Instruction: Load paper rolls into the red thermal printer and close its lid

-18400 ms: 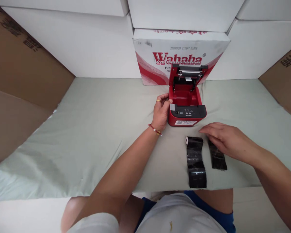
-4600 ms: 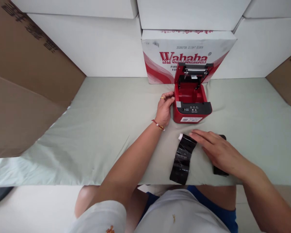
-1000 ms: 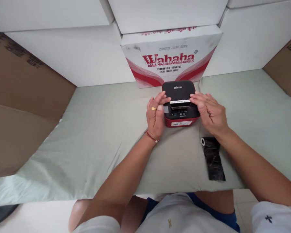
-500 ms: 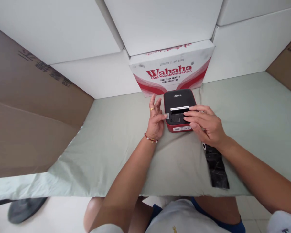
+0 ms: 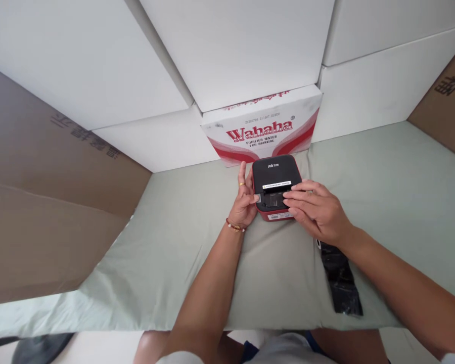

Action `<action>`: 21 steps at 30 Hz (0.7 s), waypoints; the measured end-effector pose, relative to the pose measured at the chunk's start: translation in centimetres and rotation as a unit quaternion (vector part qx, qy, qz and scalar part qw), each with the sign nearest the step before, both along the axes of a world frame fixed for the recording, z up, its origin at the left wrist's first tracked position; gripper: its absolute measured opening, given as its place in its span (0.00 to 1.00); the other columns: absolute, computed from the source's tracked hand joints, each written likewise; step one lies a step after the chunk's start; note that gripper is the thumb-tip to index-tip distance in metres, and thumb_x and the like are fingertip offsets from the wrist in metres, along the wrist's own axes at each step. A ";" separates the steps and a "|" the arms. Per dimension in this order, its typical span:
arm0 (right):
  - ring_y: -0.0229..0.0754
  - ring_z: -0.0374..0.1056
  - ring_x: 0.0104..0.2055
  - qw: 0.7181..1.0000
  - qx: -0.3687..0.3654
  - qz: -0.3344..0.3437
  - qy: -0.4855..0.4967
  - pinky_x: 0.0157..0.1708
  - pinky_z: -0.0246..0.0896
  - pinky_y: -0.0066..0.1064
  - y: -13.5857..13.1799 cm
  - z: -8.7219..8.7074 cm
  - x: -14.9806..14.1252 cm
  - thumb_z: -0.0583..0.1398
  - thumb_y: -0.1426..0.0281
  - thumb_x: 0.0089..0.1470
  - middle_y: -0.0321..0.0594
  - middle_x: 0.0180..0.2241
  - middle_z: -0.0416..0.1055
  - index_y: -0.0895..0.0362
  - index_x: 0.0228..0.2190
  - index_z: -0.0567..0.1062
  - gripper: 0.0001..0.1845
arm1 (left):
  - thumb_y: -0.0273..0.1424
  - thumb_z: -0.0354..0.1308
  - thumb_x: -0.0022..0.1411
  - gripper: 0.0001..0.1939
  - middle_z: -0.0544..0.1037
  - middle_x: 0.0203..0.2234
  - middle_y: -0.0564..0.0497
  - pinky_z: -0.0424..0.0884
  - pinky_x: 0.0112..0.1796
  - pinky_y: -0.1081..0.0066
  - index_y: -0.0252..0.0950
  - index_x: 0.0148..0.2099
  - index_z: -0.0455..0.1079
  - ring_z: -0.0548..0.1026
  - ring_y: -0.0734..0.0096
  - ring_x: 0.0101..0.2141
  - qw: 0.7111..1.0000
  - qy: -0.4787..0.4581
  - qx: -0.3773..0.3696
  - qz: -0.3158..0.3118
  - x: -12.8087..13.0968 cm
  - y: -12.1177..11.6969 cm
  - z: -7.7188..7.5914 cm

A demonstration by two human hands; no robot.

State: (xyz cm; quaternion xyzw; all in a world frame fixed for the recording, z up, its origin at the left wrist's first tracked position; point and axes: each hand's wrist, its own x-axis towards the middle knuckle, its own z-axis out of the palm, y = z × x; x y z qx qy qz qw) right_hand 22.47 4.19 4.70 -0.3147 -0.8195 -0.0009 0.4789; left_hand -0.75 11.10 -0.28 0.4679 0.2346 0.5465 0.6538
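A small label printer [image 5: 276, 174] with a black top and red sides stands on the green cloth, a white sticker strip across its lid. Below that strip is a slot with a dark, shiny piece in it. My left hand [image 5: 245, 202] holds the printer's left side, thumb on a grey tab at the front corner and one finger stretched up. At the right front corner, my right hand [image 5: 318, 210] grips the printer with its fingertips over the slot's end and its thumb at the front edge. Under my right wrist lies a crumpled black film strip [image 5: 341, 280].
A Wahaha water carton [image 5: 263, 134] stands right behind the printer, before a wall of white boxes [image 5: 231, 50]. Brown cardboard boxes flank the table at left [image 5: 53, 202] and right [image 5: 443, 96]. The green cloth [image 5: 167, 242] hangs over the table's front edge.
The view has tilted, so everything sits lower in the picture. My left fingers have drawn in against the printer's side. My right thumb has come closer to its front edge.
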 end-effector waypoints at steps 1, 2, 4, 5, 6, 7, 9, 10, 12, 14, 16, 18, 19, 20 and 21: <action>0.53 0.78 0.54 1.000 0.001 0.002 -0.011 0.59 0.76 0.52 0.1 0.1 0.0 0.65 0.74 0.66 0.47 0.49 0.86 0.56 0.47 0.85 0.10 | 0.37 0.77 0.50 0.59 0.63 0.76 0.57 0.49 0.78 0.51 0.65 0.77 0.52 0.54 0.53 0.79 1.000 -0.002 0.002 -0.002 0.0 0.1 0.0; 0.52 0.78 0.53 1.000 -0.002 0.007 -0.018 0.59 0.77 0.51 0.1 0.2 0.0 0.65 0.74 0.66 0.47 0.49 0.86 0.57 0.47 0.85 0.10 | 0.37 0.77 0.51 0.58 0.63 0.76 0.57 0.50 0.77 0.51 0.65 0.77 0.53 0.55 0.52 0.79 1.000 -0.002 0.005 -0.003 0.0 0.2 0.0; 0.50 0.79 0.51 0.999 -0.020 0.018 -0.018 0.57 0.78 0.48 0.1 0.5 0.0 0.64 0.74 0.67 0.47 0.48 0.86 0.57 0.46 0.85 0.10 | 0.37 0.77 0.50 0.57 0.64 0.76 0.57 0.54 0.77 0.50 0.66 0.76 0.54 0.56 0.51 0.78 1.000 -0.004 0.008 -0.005 0.1 0.3 0.0; 0.49 0.80 0.50 0.999 -0.029 0.020 -0.013 0.57 0.78 0.47 0.1 0.6 0.0 0.64 0.74 0.68 0.47 0.48 0.86 0.57 0.45 0.86 0.10 | 0.37 0.77 0.50 0.57 0.64 0.75 0.57 0.56 0.76 0.50 0.66 0.76 0.54 0.57 0.51 0.78 1.000 -0.006 0.007 -0.005 0.2 0.3 0.0; 0.48 0.80 0.49 0.999 -0.035 0.019 -0.008 0.56 0.79 0.46 0.1 0.6 0.0 0.63 0.74 0.68 0.47 0.48 0.86 0.57 0.45 0.86 0.10 | 0.37 0.77 0.50 0.57 0.64 0.75 0.56 0.57 0.75 0.50 0.66 0.76 0.55 0.57 0.50 0.78 1.000 -0.010 0.005 -0.005 0.2 0.3 0.0; 0.48 0.80 0.49 0.999 -0.040 0.015 -0.005 0.56 0.79 0.46 0.0 0.7 -0.1 0.63 0.74 0.68 0.46 0.47 0.87 0.56 0.44 0.86 0.10 | 0.36 0.77 0.50 0.56 0.63 0.76 0.56 0.59 0.74 0.50 0.66 0.76 0.55 0.58 0.50 0.77 1.000 -0.014 0.002 -0.002 0.3 0.3 -0.1; 0.48 0.79 0.50 0.999 -0.049 0.007 -0.004 0.55 0.78 0.46 -0.3 0.7 -0.1 0.63 0.73 0.69 0.45 0.48 0.87 0.55 0.44 0.86 0.10 | 0.36 0.77 0.50 0.55 0.62 0.76 0.56 0.63 0.73 0.52 0.65 0.75 0.57 0.59 0.51 0.77 1.000 -0.019 -0.004 0.006 0.4 0.2 -0.3; 0.49 0.79 0.51 0.998 -0.056 0.005 -0.006 0.55 0.78 0.45 -0.5 0.8 -0.1 0.62 0.73 0.69 0.45 0.49 0.87 0.55 0.44 0.86 0.11 | 0.35 0.77 0.50 0.55 0.62 0.76 0.56 0.65 0.71 0.53 0.65 0.74 0.57 0.60 0.51 0.76 1.000 -0.020 -0.007 0.009 0.5 0.2 -0.4; 0.49 0.79 0.52 0.997 -0.078 -0.001 -0.008 0.55 0.77 0.44 -0.7 1.3 0.0 0.62 0.71 0.70 0.44 0.49 0.87 0.54 0.44 0.87 0.11 | 0.35 0.77 0.49 0.53 0.62 0.76 0.56 0.67 0.70 0.54 0.64 0.73 0.59 0.61 0.51 0.75 1.000 -0.020 -0.008 0.016 0.8 0.1 -0.6; 0.48 0.80 0.51 0.993 -0.122 -0.003 -0.012 0.55 0.76 0.42 -0.5 2.3 0.1 0.61 0.68 0.71 0.43 0.47 0.87 0.53 0.42 0.87 0.13 | 0.37 0.76 0.49 0.48 0.64 0.75 0.54 0.65 0.70 0.54 0.59 0.71 0.64 0.62 0.50 0.75 0.999 -0.025 -0.004 0.031 1.1 0.2 -0.8; 0.47 0.81 0.47 0.980 -0.198 -0.021 -0.024 0.52 0.75 0.39 0.5 3.9 0.2 0.59 0.64 0.72 0.41 0.44 0.87 0.53 0.40 0.87 0.16 | 0.40 0.75 0.50 0.42 0.68 0.73 0.52 0.63 0.72 0.53 0.53 0.67 0.69 0.63 0.48 0.74 0.998 -0.037 0.003 0.050 1.5 0.2 -0.9; 0.45 0.82 0.43 0.956 -0.279 -0.070 -0.057 0.45 0.74 0.36 2.2 5.7 -0.1 0.59 0.64 0.71 0.38 0.41 0.87 0.53 0.40 0.88 0.16 | 0.42 0.73 0.52 0.38 0.71 0.70 0.51 0.61 0.73 0.51 0.52 0.65 0.72 0.64 0.48 0.73 0.997 -0.051 0.004 0.064 1.9 0.3 -1.0; 0.44 0.82 0.40 0.941 -0.310 -0.100 -0.089 0.42 0.73 0.34 3.3 6.5 -0.4 0.60 0.65 0.69 0.38 0.40 0.87 0.53 0.41 0.88 0.14 | 0.42 0.73 0.52 0.36 0.72 0.69 0.52 0.60 0.73 0.51 0.52 0.64 0.72 0.64 0.48 0.73 0.996 -0.056 0.003 0.069 2.0 0.4 -1.0; 0.44 0.81 0.37 0.926 -0.333 -0.126 -0.128 0.39 0.71 0.34 4.4 7.3 -0.8 0.61 0.68 0.67 0.37 0.37 0.87 0.54 0.43 0.88 0.13 | 0.42 0.72 0.53 0.35 0.72 0.69 0.52 0.60 0.74 0.51 0.51 0.63 0.72 0.64 0.49 0.73 0.996 -0.059 0.001 0.074 2.0 0.4 -1.0; 0.43 0.80 0.34 0.910 -0.350 -0.140 -0.174 0.38 0.70 0.33 5.6 8.0 -1.3 0.62 0.70 0.66 0.36 0.33 0.86 0.54 0.44 0.88 0.13 | 0.42 0.71 0.53 0.34 0.73 0.68 0.52 0.59 0.74 0.51 0.51 0.63 0.73 0.64 0.50 0.73 0.995 -0.060 -0.001 0.078 2.1 0.5 -1.0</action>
